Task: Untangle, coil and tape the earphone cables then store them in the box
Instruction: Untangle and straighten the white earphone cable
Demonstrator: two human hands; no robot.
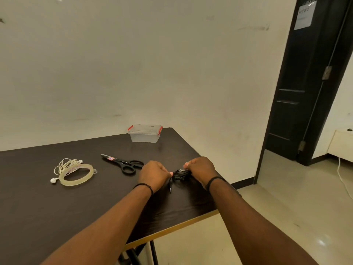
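We see a dark wood-grain table (57,217) with a pale front edge, set against a scuffed off-white wall (152,64). At two o'clock a black door (305,92) stands open, a paper sheet (305,15) stuck on it. Glossy beige floor (286,197) runs toward a cream cabinet (341,145) at three o'clock.

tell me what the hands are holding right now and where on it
Both hands hold the black earphone cable bundle: the left hand pinches its left end, the right hand grips its right side. The plug end dangles free below.
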